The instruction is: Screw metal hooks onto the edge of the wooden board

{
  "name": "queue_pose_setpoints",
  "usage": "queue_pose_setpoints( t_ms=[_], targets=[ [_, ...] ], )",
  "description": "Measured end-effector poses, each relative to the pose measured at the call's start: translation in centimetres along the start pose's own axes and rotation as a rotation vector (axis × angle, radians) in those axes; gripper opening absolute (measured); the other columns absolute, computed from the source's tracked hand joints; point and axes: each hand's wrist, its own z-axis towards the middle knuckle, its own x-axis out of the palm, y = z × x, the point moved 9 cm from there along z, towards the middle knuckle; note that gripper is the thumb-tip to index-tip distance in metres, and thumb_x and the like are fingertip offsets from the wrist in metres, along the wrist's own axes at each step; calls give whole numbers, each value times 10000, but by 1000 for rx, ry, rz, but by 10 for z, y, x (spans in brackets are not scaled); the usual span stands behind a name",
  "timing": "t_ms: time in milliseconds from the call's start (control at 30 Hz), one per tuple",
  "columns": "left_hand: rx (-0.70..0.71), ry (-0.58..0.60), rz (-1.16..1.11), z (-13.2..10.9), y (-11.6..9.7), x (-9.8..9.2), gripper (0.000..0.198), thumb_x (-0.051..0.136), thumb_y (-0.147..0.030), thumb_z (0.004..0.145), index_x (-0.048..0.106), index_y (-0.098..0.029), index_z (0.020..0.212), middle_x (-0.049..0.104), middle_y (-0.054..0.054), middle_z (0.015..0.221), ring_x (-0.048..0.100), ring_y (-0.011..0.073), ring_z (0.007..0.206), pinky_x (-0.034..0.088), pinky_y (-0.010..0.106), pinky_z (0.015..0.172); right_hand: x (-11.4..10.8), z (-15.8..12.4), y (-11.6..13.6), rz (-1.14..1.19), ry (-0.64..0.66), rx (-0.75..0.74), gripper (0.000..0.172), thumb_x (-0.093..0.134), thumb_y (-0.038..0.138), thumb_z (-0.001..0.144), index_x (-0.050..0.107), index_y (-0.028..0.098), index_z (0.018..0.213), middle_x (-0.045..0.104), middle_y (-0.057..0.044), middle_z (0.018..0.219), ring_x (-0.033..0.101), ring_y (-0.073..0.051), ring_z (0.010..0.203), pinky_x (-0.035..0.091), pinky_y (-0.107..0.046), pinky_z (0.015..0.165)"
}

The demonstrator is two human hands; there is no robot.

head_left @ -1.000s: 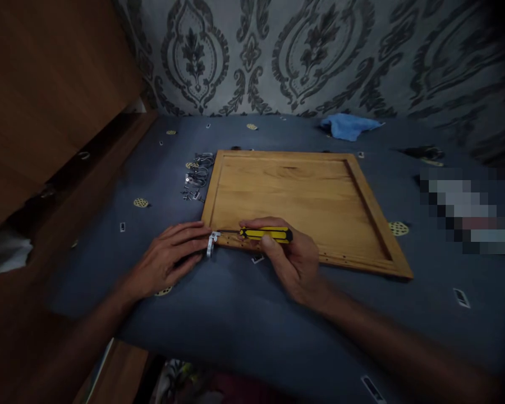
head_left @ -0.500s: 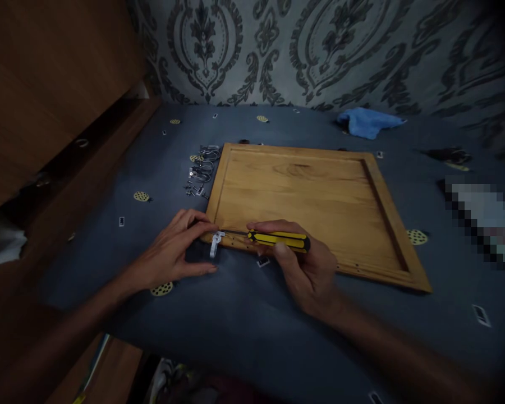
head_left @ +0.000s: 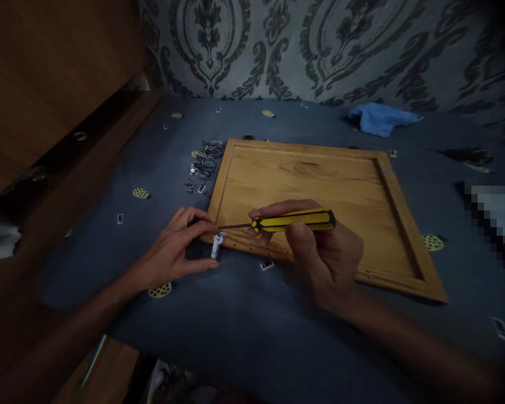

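Wooden panel [head_left: 294,182], centre of blue sheet [head_left: 244,320]: one hinge [head_left: 216,247] at its near-left corner, left hand [head_left: 171,242] with fingers parted around it, grip unclear in dimness; right hand [head_left: 326,258] holding screwdriver [head_left: 294,220]; loose hardware [head_left: 204,168], unfitted, towards sheet's left edge.

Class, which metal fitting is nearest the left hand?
The fitting at the near left corner of the panel; the others lie farther back, beside its left edge.

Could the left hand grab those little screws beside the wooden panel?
Probably yes: the left hand is close to the screws and nothing seems to stand between them, though it's at the metal hinge.
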Motion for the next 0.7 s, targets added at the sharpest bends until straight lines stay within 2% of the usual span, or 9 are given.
queue_pose_setpoints(
  t_ms=[100,267,533,700],
  targets=[
    [-1,0,-2,0,-1,-1,438,747,-503,951,660,-236,1286,598,94,1286,571,292,1223,517,437,1045,1,4,3,-17,12,-20,276,523,435,1100,733,258,1076,777,-38,978,746,-137,763,623,-279,687],
    [-27,18,-17,1,1,0,441,755,-506,942,665,-255,1293,607,89,1291,575,296,1221,508,452,1057,1,7,0,-42,21,3,311,523,473,1091,733,252,1034,769,-39,906,743,-150,715,617,-279,633],
    [-8,11,1,0,1,1,437,753,-506,945,665,-249,1287,602,91,1286,578,286,1200,516,433,1029,8,6,-4,-33,82,16,317,498,449,1104,716,223,1061,754,-42,921,732,-144,728,615,-276,661],
    [-21,8,-6,1,2,1,438,774,-494,927,685,-243,1274,615,95,1283,585,298,1201,518,440,1034,12,10,1,-113,124,-43,318,489,431,1109,707,210,1039,750,-43,893,721,-141,686,587,-271,632]
  ],
)
